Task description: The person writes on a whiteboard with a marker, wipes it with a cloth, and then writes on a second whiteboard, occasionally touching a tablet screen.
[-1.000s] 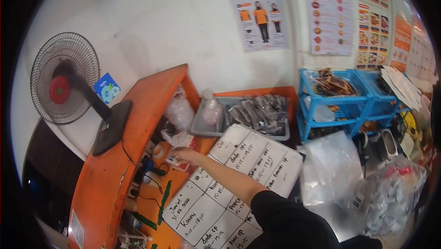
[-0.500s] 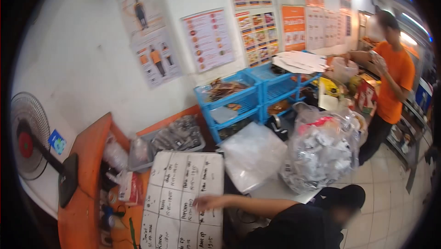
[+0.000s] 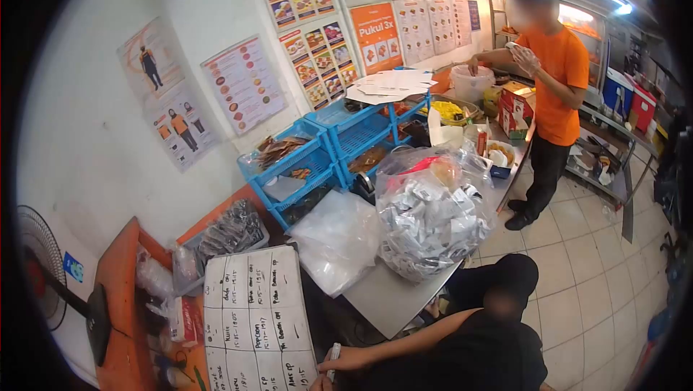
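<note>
Neither of my hands shows in the view. At the bottom, a person in black and a black cap (image 3: 505, 273) leans beside the table. This person's hand (image 3: 348, 358) holds a slim white marker (image 3: 333, 355) at the right edge of a whiteboard (image 3: 240, 319). The board has a ruled grid with handwritten names and times. A second hand shows partly at the bottom edge. Beside the board lie clear plastic sheets (image 3: 339, 243) and a large clear bag (image 3: 433, 218) of silvery packets.
Blue stacked racks (image 3: 354, 142) stand against the wall. At the right, a person in an orange shirt (image 3: 563, 66) stands near a white bucket (image 3: 471, 82). On the left are a grey tray (image 3: 263, 236) of dark packets, an orange cabinet (image 3: 123, 304) and a fan (image 3: 43, 247).
My view has turned to the right, so the scene sits further left. The hand of the person in black has moved from the board's middle to its lower right edge; the marker now shows.
</note>
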Tool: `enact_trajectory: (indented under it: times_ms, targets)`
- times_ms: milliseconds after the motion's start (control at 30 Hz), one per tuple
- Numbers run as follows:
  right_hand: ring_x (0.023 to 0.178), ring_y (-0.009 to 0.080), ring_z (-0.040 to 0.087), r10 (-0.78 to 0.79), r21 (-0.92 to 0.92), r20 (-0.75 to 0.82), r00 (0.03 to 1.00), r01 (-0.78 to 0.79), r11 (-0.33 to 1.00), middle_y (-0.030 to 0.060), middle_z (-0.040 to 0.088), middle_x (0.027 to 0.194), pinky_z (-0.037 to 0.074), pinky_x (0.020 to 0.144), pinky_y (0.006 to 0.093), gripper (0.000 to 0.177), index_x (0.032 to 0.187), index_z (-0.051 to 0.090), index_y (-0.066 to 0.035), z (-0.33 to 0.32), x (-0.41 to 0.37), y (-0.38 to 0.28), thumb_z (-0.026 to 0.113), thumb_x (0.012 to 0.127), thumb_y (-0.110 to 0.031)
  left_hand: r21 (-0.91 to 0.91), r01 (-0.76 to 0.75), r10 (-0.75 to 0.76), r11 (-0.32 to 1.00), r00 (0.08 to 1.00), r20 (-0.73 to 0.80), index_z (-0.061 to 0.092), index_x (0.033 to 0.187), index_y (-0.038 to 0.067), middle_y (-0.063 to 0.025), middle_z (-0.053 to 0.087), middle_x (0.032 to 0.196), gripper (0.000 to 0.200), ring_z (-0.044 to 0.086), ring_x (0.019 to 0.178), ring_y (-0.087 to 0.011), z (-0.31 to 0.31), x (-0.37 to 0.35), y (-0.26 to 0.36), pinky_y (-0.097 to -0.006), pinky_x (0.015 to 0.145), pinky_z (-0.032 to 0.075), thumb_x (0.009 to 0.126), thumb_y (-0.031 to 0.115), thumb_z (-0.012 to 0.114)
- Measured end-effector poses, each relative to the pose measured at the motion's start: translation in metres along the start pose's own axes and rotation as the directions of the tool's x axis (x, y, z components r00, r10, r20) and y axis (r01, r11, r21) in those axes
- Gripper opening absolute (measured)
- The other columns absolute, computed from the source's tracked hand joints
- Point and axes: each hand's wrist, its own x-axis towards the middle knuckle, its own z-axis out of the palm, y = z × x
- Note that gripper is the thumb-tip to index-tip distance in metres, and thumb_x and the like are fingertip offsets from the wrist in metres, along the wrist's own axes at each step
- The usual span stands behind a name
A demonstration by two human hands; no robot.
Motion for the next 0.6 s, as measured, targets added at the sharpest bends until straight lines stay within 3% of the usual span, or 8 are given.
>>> enact_trajectory:
  times_ms: [33, 67, 100, 167, 600]
  targets:
    - [0.08, 0.0176, 0.061, 0.011, 0.085, 0.013, 1.0, -0.012, 0.996, 0.0111, 0.066, 0.083, 0.048, 0.073, 0.031, 0.043, 0.092, 0.066, 0.003, 0.007, -0.004, 0.01, 0.057, 0.087, -0.039, -0.023, -0.004, 0.004, 1.0, 1.0, 0.003, 0.049, 0.124, -0.001, -0.0242, 0.054, 0.112, 0.048, 0.047, 0.106, -0.0361, 0.004, 0.002, 0.001, -0.0424, 0.095, 0.033, 0.095, 0.037, 0.044]
    - [0.083, 0.017, 0.061, -0.073, 0.026, -0.09, 0.993, 0.076, 0.997, 0.0104, 0.067, 0.087, 0.048, 0.075, 0.0296, 0.044, 0.091, 0.067, 0.002, 0.015, -0.011, 0.022, 0.057, 0.088, -0.041, -0.046, -0.005, 0.006, 0.999, 1.0, 0.008, 0.049, 0.123, -0.001, -0.0238, 0.054, 0.111, 0.048, 0.048, 0.105, -0.0356, 0.007, 0.004, 0.001, -0.042, 0.094, 0.034, 0.094, 0.037, 0.044]
    - [0.083, 0.017, 0.061, -0.081, 0.027, -0.096, 0.992, 0.084, 0.996, 0.0104, 0.067, 0.087, 0.048, 0.075, 0.0296, 0.044, 0.091, 0.067, 0.002, 0.017, -0.013, 0.026, 0.057, 0.088, -0.041, -0.067, 0.0, 0.001, 0.998, 1.0, 0.01, 0.049, 0.123, -0.001, -0.0233, 0.054, 0.111, 0.048, 0.048, 0.104, -0.0351, 0.01, 0.004, 0.001, -0.0416, 0.093, 0.034, 0.094, 0.037, 0.044]
    - [0.09, 0.0179, 0.06, 0.064, 0.01, -0.054, 0.997, -0.064, 0.998, 0.0117, 0.066, 0.095, 0.047, 0.08, 0.0297, 0.043, 0.097, 0.066, 0.001, 0.012, -0.011, 0.032, 0.056, 0.089, -0.039, -0.113, 0.012, -0.012, 0.993, 1.0, 0.006, 0.05, 0.122, -0.001, -0.0223, 0.054, 0.109, 0.047, 0.049, 0.102, -0.0341, 0.014, 0.006, -0.001, -0.0407, 0.09, 0.036, 0.094, 0.037, 0.044]
    - [0.086, 0.0184, 0.06, -0.006, -0.032, -0.052, 0.999, 0.004, 0.999, 0.0123, 0.066, 0.094, 0.049, 0.077, 0.0303, 0.043, 0.096, 0.065, 0.002, 0.019, -0.012, 0.016, 0.056, 0.089, -0.039, -0.482, 0.208, -0.222, 0.851, 0.975, 0.029, 0.053, 0.115, 0.0, -0.0162, 0.056, 0.101, 0.045, 0.054, 0.086, -0.0274, 0.02, 0.001, -0.04, -0.0351, 0.074, 0.044, 0.094, 0.039, 0.044]
